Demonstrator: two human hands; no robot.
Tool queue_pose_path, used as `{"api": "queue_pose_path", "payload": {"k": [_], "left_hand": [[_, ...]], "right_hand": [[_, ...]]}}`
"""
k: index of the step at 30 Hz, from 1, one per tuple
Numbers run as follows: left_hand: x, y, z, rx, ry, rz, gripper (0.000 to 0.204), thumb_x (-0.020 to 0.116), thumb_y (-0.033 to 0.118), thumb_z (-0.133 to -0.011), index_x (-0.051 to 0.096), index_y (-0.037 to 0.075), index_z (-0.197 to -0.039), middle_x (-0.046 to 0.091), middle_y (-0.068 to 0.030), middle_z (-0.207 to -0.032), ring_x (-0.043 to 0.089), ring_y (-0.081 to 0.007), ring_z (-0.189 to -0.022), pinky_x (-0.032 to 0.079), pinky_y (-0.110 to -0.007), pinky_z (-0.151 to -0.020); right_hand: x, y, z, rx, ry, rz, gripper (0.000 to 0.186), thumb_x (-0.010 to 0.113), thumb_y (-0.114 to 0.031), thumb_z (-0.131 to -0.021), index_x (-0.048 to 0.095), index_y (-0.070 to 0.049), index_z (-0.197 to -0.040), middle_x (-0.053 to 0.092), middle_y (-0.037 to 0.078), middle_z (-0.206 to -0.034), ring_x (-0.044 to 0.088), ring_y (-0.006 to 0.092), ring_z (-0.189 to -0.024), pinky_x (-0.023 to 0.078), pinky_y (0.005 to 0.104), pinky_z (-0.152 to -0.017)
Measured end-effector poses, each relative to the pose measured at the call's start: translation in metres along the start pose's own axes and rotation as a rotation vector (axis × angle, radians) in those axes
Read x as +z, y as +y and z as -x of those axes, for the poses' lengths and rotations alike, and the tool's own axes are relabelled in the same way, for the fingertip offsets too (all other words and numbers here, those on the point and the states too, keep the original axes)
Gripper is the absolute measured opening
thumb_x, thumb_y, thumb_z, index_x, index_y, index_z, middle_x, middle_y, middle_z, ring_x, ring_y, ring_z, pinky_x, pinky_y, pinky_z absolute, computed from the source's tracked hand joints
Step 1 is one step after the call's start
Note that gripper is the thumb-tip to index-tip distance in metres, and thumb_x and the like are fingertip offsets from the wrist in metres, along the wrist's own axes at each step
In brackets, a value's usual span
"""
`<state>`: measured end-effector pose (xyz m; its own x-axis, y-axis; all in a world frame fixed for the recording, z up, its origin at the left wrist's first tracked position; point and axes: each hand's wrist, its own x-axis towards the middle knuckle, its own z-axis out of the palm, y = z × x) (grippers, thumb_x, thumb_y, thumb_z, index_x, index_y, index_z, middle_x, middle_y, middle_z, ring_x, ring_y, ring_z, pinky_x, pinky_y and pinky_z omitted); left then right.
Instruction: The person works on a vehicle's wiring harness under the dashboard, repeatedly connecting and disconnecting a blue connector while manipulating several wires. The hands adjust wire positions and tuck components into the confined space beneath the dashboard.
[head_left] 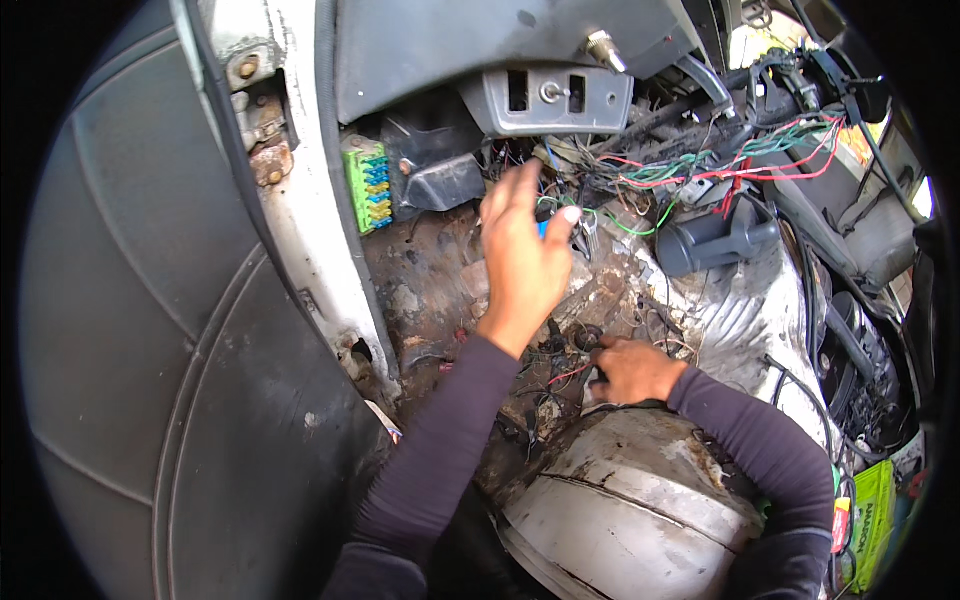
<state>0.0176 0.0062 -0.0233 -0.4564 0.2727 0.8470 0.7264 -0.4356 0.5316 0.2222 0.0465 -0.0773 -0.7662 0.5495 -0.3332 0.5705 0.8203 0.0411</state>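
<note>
My left hand [525,255] reaches up toward the bundle of wires [570,160] hanging below the dashboard. Its fingers are stretched and the thumb stands apart. Something blue [543,229] shows beside the thumb, too covered to name. Lower down, my right hand [637,370] is bent over the rusty floor [430,270] just above the whitish rounded wheel housing [620,490]. Thumb and forefinger are apart there, next to loose dark wires [560,345]; its other fingertips are hidden. Red and green wires [740,170] run to the right of the left hand.
On the left are a dark door panel [150,330] and a white door pillar [325,230]. A green fuse block [367,190] sits beside the pillar. A grey switch panel [550,100] juts out overhead. A dark grey cylindrical part [715,238] and a bright green package [873,520] are to the right.
</note>
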Motion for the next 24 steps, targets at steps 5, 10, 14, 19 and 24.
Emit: {"api": "queue_pose_path", "payload": {"k": [5, 10, 14, 19, 24], "left_hand": [[-0.01, -0.033, 0.02, -0.409, -0.135, 0.202, 0.064, 0.081, 0.01, -0.087, 0.051, -0.008, -0.141, 0.058, -0.0244, -0.14, 0.061, -0.0314, -0.121, 0.05, -0.041, -0.103], [0.007, -0.037, -0.003, -0.469, -0.25, 0.58, 0.044, 0.076, 0.01, -0.094, 0.059, -0.008, -0.131, 0.071, -0.0135, -0.117, 0.066, -0.014, -0.099, 0.054, -0.029, -0.085], [-0.006, -0.02, -0.016, -0.48, -0.279, 0.694, 0.03, 0.069, 0.005, -0.096, 0.065, -0.006, -0.123, 0.073, -0.0047, -0.098, 0.063, -0.0079, -0.085, 0.051, -0.024, -0.076], [-0.03, -0.015, -0.034, -0.544, -0.488, 0.558, 0.038, 0.064, 0.004, -0.098, 0.063, -0.005, -0.134, 0.071, -0.0074, -0.119, 0.063, -0.0139, -0.107, 0.048, -0.028, -0.096], [-0.045, -0.02, -0.053, -0.585, -0.661, 0.62, 0.041, 0.057, 0.009, -0.103, 0.056, -0.007, -0.141, 0.065, -0.0082, -0.131, 0.058, -0.0145, -0.119, 0.046, -0.03, -0.104]], "right_hand": [[0.013, 0.017, -0.022, 0.009, -0.149, 0.034, 0.05, 0.068, -0.038, -0.094, 0.067, -0.001, -0.127, 0.066, 0.026, -0.123, 0.066, 0.0426, -0.114, 0.053, 0.0495, -0.098], [-0.057, -0.007, -0.018, -0.089, 0.359, -0.363, 0.041, 0.071, -0.034, -0.094, 0.068, 0.001, -0.115, 0.072, 0.023, -0.095, 0.072, 0.0381, -0.097, 0.056, 0.0487, -0.085], [-0.089, -0.028, -0.024, -0.007, 0.788, -0.724, 0.049, 0.076, -0.027, -0.092, 0.059, 0.004, -0.126, 0.072, 0.021, -0.098, 0.074, 0.0292, -0.092, 0.058, 0.0402, -0.077], [-0.106, -0.045, -0.046, -0.317, 0.772, -1.345, 0.055, 0.075, -0.016, -0.095, 0.048, 0.006, -0.138, 0.066, 0.019, -0.123, 0.071, 0.0187, -0.098, 0.057, 0.0325, -0.077], [-0.11, -0.045, -0.062, -0.421, 0.742, -1.497, 0.045, 0.075, -0.009, -0.095, 0.052, 0.004, -0.131, 0.068, 0.014, -0.114, 0.068, 0.016, -0.099, 0.056, 0.03, -0.08]]}}
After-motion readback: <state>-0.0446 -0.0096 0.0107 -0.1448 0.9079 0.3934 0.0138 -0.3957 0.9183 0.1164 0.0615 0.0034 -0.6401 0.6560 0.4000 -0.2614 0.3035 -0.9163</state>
